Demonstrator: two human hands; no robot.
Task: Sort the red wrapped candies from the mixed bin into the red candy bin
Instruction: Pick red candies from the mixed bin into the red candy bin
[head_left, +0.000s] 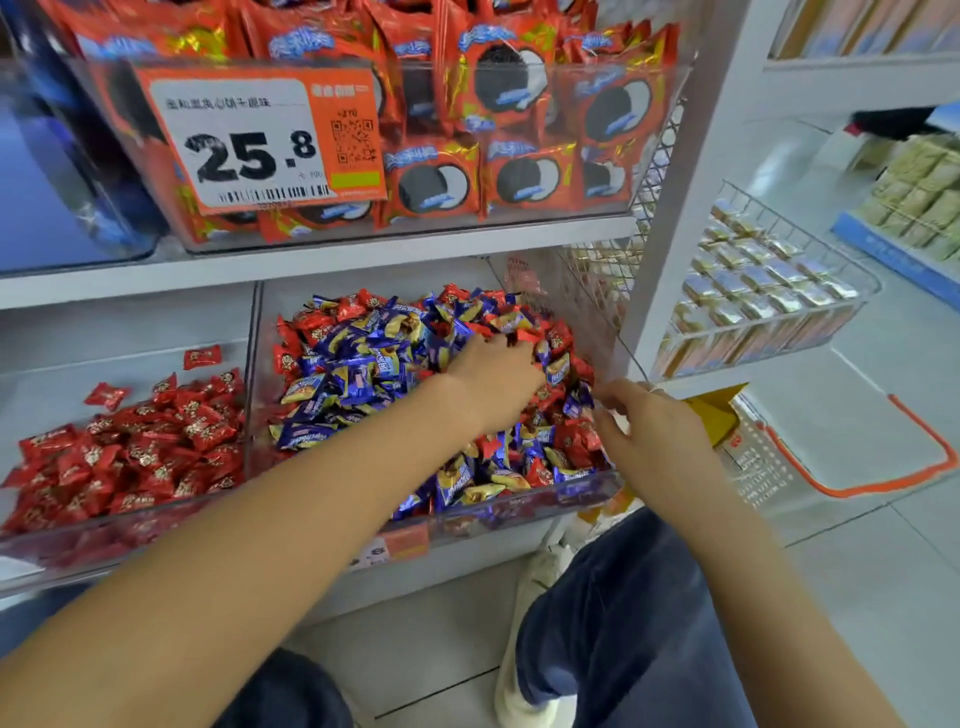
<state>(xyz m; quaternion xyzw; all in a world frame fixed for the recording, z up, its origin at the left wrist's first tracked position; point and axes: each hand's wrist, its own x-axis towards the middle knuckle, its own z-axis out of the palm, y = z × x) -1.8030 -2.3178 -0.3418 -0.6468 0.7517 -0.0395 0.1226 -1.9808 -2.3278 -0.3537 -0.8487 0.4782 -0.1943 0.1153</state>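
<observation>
The mixed bin is a clear tub on the lower shelf, heaped with blue and red wrapped candies. Left of it, the red candy bin holds only red candies. My left hand reaches deep into the mixed pile, and its fingertips pinch a red candy near the back. My right hand is at the mixed bin's right side, with its fingers curled over the clear side wall. I see no candy in it.
A shelf just above carries a clear bin of red biscuit packs with an orange price tag. A wire basket of small packs hangs to the right. An orange-rimmed shopping basket sits on the floor beside my knees.
</observation>
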